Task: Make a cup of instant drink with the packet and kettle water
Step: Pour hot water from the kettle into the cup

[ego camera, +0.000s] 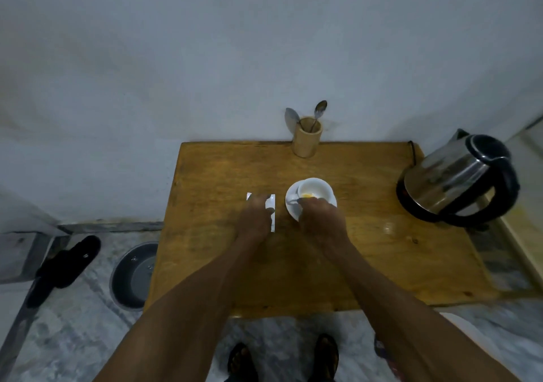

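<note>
Head view: left hand (pixel 255 220) on packet (pixel 272 211), print unreadable; right hand (pixel 321 220) grip unclear.

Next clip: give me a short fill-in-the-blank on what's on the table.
1. The cup stands on a white ____.
2. The powder in the cup is ____ in colour.
3. The holder by the wall holds ____ spoons.
4. The kettle stands to the ____ of the cup.

Missing words: saucer; yellow; two; right
</note>
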